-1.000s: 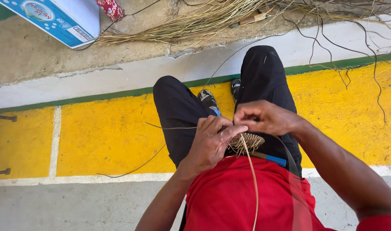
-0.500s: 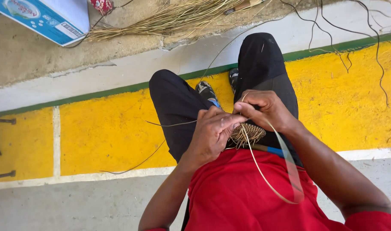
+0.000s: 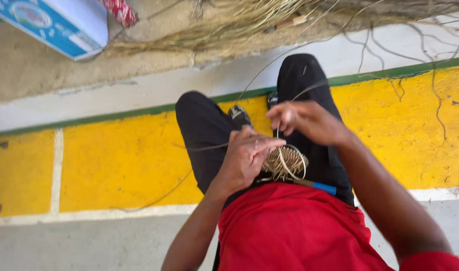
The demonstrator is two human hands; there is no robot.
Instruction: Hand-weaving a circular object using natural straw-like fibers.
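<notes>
I sit on a yellow painted step with black trousers and a red shirt in view. My left hand (image 3: 247, 158) grips a small round coil of woven straw (image 3: 285, 161) on my lap. My right hand (image 3: 305, 120), raised above the coil, pinches a thin pale straw strand (image 3: 278, 150) that loops down to the coil. A blue-handled tool (image 3: 322, 187) lies on my lap just below the coil.
A bundle of dry straw (image 3: 229, 25) lies on the ground ahead, with loose strands trailing over the white and green edge. A blue and white box (image 3: 53, 25) sits at the top left beside a red patterned object (image 3: 120, 11). Black shoes (image 3: 239, 115) show between my knees.
My right hand has lifted away from the coil, pulling the strand upward; the big loop that hung over my shirt has drawn tight into a small loop at the coil.
</notes>
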